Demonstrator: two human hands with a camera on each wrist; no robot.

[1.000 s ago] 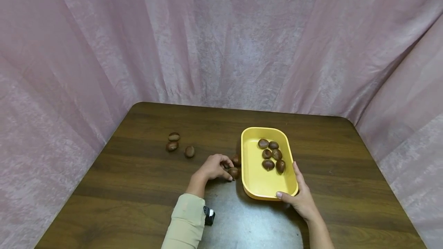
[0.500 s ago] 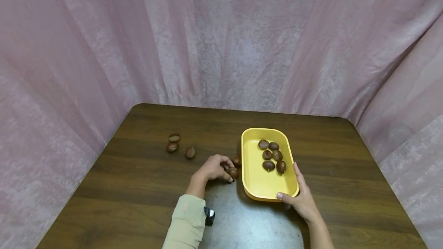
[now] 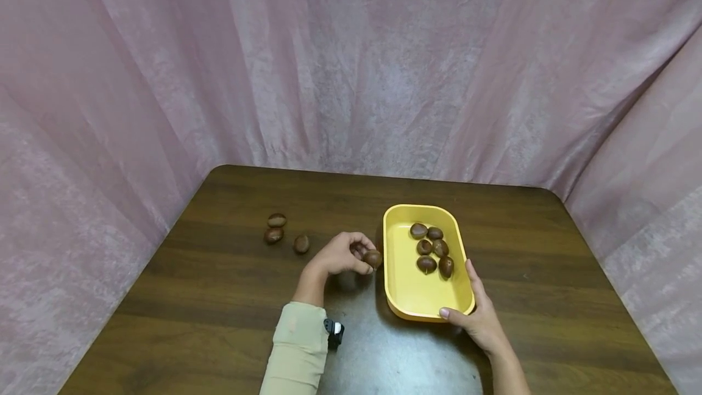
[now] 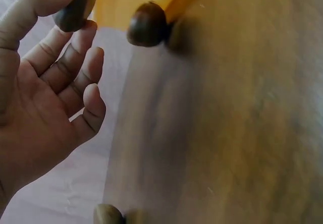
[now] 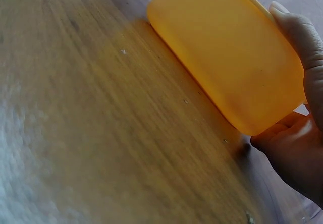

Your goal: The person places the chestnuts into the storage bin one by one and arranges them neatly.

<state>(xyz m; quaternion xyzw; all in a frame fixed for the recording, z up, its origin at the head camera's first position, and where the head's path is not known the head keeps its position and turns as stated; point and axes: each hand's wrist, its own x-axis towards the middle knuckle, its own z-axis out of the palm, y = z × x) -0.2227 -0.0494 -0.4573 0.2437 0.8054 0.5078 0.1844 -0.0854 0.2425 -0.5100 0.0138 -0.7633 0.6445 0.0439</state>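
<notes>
My left hand pinches a glossy brown chestnut between thumb and fingers, just left of the yellow tub. In the left wrist view this chestnut is raised above the table, the other fingers loosely bent. Another chestnut lies on the table beside the tub wall; in the head view it is hidden around my left hand. My right hand grips the tub's near right corner, thumb on the rim and fingers along the outer side. Several chestnuts lie inside the tub.
Three chestnuts lie on the brown wooden table to the left: one at the back, one just in front, and one to their right. A pink curtain hangs behind the table.
My left hand has taken the nearer chestnut beside the tub and lifted it off the table, slightly up and away from me. The right hand keeps its grip on the tub.
</notes>
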